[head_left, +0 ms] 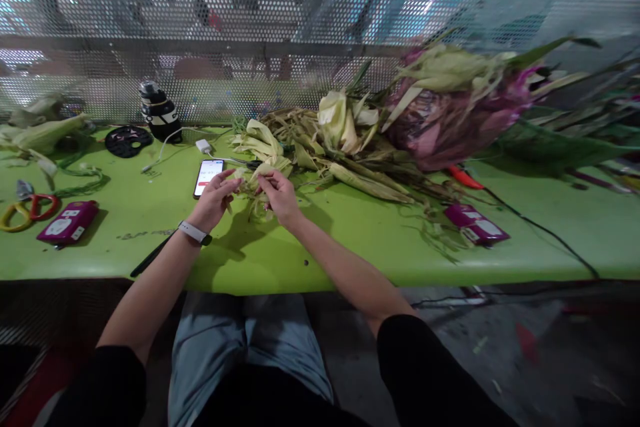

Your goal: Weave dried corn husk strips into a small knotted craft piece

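My left hand (214,200), with a watch on the wrist, is closed on a pale strip of corn husk just in front of the phone (203,175). Facing it, my right hand (281,197) pinches the same bunch of thin husk strips (256,205), which hang between the two hands above the green tabletop (270,257). Right behind my fingers lie broader pale corn husks (263,140). Fingertips and strips overlap, so the exact grip is partly hidden.
A pile of dry husks (370,180) and a pink mesh sack (435,120) fill the back right. Purple power-strip-like boxes (67,222) lie at both sides. Scissors (30,207), a black bottle (160,113) and more husks (43,133) are at left. A perforated screen (225,27) stands behind.
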The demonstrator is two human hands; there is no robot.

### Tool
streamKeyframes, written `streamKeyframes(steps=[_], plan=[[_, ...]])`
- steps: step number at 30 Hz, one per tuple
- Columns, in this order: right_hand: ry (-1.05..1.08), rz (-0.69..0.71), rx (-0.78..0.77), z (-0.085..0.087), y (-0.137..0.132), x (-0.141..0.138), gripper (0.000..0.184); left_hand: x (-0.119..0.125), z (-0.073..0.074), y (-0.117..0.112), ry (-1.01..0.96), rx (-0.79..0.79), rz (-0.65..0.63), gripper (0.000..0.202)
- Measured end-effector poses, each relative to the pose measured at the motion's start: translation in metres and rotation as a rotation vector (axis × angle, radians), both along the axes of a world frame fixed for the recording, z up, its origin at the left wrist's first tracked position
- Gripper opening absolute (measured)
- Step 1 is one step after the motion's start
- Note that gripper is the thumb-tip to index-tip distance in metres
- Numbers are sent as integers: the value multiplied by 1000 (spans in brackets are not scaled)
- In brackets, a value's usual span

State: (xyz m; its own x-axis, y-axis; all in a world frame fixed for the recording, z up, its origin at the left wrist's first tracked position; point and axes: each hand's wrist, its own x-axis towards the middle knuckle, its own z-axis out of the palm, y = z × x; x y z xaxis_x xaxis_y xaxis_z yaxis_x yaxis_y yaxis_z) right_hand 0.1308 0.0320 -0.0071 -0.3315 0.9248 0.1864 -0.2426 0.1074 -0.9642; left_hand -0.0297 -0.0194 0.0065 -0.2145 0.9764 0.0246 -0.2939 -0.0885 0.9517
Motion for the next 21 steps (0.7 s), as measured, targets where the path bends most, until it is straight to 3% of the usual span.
streamKeyframes(steps=[3, 9, 15, 21], plan=[[-25, 9, 4, 1, -2, 1, 36, 2, 1, -1, 20, -2, -17, 58], [-19, 9, -36, -2, 1, -2, 33, 4, 2, -2, 91, 34, 70, 71], [-53, 133, -109, -5, 5, -4, 35, 4, 0, -2, 171, 77, 34, 66], [-220, -7, 120, -15, 10, -7, 36, 6, -1, -2, 237, 97, 69, 53]])
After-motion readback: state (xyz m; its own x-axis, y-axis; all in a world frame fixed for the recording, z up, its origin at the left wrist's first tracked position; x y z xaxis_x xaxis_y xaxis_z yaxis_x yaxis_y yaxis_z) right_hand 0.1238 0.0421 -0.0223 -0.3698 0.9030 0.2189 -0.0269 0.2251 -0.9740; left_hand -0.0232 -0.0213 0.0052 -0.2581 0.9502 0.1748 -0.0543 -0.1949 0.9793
